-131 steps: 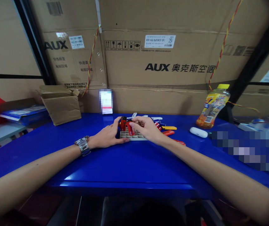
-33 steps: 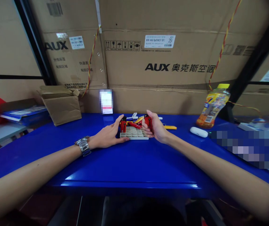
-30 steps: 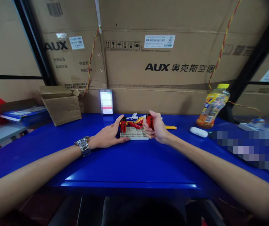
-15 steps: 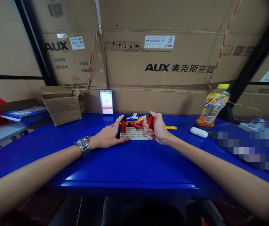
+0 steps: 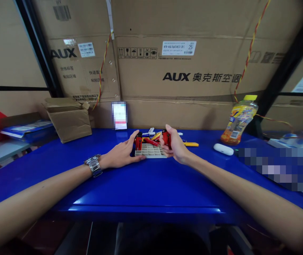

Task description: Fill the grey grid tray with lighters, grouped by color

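A huge AUX air conditioner carton is at 12 o'clock from the tray, behind the shiny blue table. A small cardboard box sits at 10 o'clock, and a yellow-capped drink bottle at 2 o'clock. At 9 o'clock, the left hand bends around the end of the white grid tray, thumb at its near edge; I can't tell if it squeezes. At about 2 o'clock, the right hand is curled tight around a red-and-black piece. Many colored sticks lie at 12 o'clock, just behind the tray. Another red piece stands up at the tray's left end.
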